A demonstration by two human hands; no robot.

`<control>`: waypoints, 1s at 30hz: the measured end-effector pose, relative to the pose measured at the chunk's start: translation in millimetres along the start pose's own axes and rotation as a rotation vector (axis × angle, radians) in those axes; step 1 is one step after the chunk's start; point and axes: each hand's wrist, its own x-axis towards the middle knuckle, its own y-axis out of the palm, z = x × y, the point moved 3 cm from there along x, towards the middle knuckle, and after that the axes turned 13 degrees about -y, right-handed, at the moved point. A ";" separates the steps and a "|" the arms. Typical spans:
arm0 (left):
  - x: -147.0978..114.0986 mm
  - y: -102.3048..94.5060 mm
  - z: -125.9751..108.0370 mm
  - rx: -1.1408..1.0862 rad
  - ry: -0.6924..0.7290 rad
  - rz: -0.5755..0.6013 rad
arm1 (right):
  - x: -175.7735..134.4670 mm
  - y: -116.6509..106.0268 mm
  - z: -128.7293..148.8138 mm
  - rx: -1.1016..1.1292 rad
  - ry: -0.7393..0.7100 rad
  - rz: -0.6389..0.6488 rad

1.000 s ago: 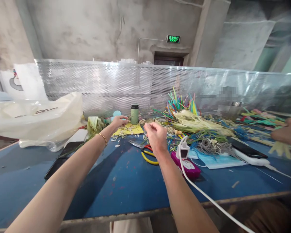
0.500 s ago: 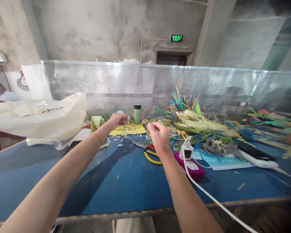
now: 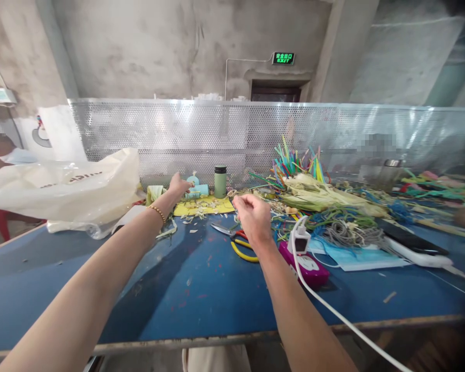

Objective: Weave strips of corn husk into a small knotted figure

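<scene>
My left hand (image 3: 179, 185) reaches to the far side of the table, with a beaded bracelet on its wrist. Its fingers are bent together beside a light-blue cylindrical object (image 3: 200, 190); whatever they hold, if anything, is too small to make out. My right hand (image 3: 254, 211) is closed in a pinch above the handles of the scissors (image 3: 243, 248), and what is between its fingertips cannot be made out. Under and between the hands lies a yellow sheet (image 3: 184, 210) strewn with pale scraps. A green flask (image 3: 220, 182) with a black lid stands behind it.
A white plastic bag (image 3: 65, 181) lies at left. On the right are dried husks (image 3: 325, 194), coloured strips (image 3: 290, 160), tangled cords (image 3: 339, 230), a blue face mask (image 3: 368, 257), a phone (image 3: 411, 237) and a purple power block (image 3: 308, 266) with a white cable. A perforated metal screen (image 3: 170, 134) rises behind.
My left hand has moved slightly left and away from me, from outstretched fingers to bent ones, exposing more of the light-blue object. The right hand keeps its pinch in nearly the same place.
</scene>
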 end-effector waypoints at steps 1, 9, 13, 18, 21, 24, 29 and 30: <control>-0.7 -1.1 0.5 -0.021 -0.003 0.011 | 0.1 0.0 0.3 0.000 -0.001 0.000; -6.4 11.4 7.4 -0.236 -0.072 0.269 | -0.1 0.4 -0.5 -0.027 -0.021 -0.011; -8.3 17.2 3.8 -0.310 -0.084 0.372 | 0.1 0.5 1.8 -0.027 -0.015 -0.003; -15.2 21.0 -1.9 -0.348 -0.086 0.447 | 0.2 1.6 3.7 -0.023 -0.006 0.014; -18.6 24.7 -2.9 -0.351 -0.091 0.478 | -0.3 2.5 4.1 -0.008 -0.020 0.021; -21.1 30.2 -3.3 -0.362 -0.104 0.494 | -0.9 2.7 4.4 -0.008 -0.023 0.028; -27.1 41.4 -4.4 -0.363 -0.127 0.534 | -0.7 2.4 4.2 -0.032 -0.025 0.036; -28.4 43.6 -4.2 -0.360 -0.129 0.542 | -0.6 2.2 4.0 -0.035 -0.026 0.033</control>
